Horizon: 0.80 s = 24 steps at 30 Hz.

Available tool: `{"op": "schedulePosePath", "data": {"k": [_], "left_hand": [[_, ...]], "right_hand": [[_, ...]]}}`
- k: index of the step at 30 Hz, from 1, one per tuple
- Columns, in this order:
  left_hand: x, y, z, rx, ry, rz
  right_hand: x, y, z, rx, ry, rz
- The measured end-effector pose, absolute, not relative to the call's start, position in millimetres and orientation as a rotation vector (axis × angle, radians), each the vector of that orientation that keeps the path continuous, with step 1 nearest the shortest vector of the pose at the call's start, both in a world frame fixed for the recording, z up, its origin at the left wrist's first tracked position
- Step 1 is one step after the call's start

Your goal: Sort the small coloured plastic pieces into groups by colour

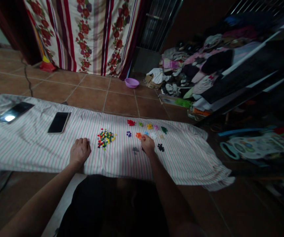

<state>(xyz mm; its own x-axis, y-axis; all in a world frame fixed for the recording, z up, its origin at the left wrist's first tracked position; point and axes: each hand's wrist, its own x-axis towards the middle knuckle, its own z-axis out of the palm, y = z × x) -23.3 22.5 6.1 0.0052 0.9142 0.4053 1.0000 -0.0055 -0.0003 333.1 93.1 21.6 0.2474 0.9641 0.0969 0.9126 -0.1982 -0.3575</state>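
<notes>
Tiled floor (87, 97), flowered curtain (85, 36) and a dim clothes pile (193, 62) behind; purple basin (132, 83) on the floor past the far edge. Long tabletop (188, 164) under a striped, wrinkled cloth (33, 144).

Layout: 1 mixed heap (105, 139) of small coloured pieces, about mid-length. Toward the right end, roughly 12 single-colour groups. Red group (131, 122) and dark green group (164, 130) sit by the far edge; grey group (135, 150) and black group (161, 147) lie closer to the near edge.

Right hand (148, 144): among the groups, fingertips drawn into a narrow pinch, just beside the orange group (138, 135) and light blue group (145, 133). Can't tell from here if a piece is in it. Dark patch under it, mostly hidden.

Left hand (80, 149): curled on the cloth between heap and phone (59, 122), palm hidden, contents unknown.

Risks as I see them:
1. Gaps between groups are tight; a knuckle brush could mix 2 colours.
2. Cloth is loose; if the left hand drags it, pieces could shift.
3. Dim light, pale cloth: white group (153, 135) and beige group (161, 136) could be misread.
</notes>
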Motion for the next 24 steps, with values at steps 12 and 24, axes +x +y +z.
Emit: {"op": "schedulePosePath", "data": {"k": [12,24], "left_hand": [[-23,21,6,-1.999,-1.979,-0.450],[-26,22,7,-2.031,-2.000,-0.399]], "right_hand": [[341,90,16,-2.091,-1.713,0.212],[307,60,10,-1.729,-1.871,0.064]]}}
